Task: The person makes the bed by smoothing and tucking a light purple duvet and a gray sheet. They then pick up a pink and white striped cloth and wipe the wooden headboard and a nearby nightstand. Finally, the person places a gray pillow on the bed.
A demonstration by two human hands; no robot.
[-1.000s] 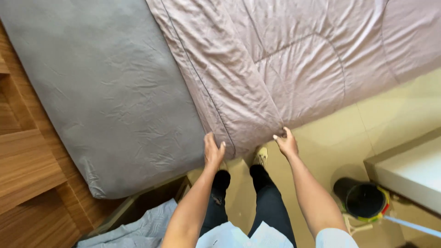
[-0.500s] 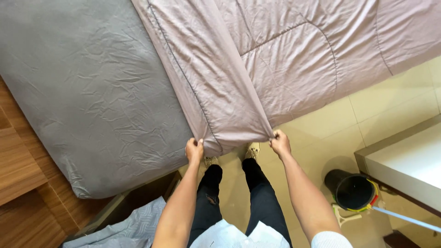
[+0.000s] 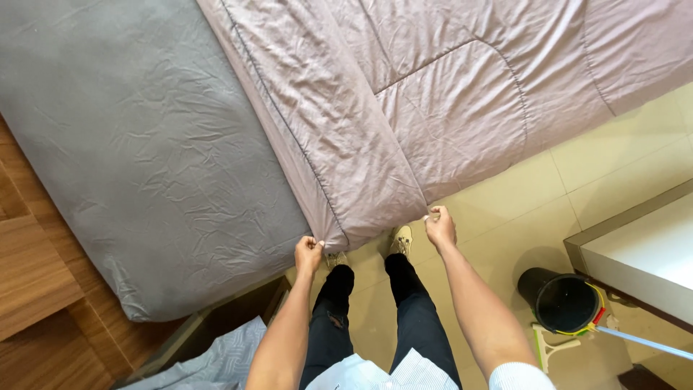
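Left hand (image 3: 309,253) and right hand (image 3: 439,225) each pinch the near edge of the mauve quilt (image 3: 433,108). Risk: a thin pinch could slip, dropping the edge onto the floor (image 3: 520,202).

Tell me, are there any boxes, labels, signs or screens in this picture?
None that I can see: only a pink quilt over a grey sheet, held at its edge by the left hand and right hand, and a black bucket on the tiled floor.
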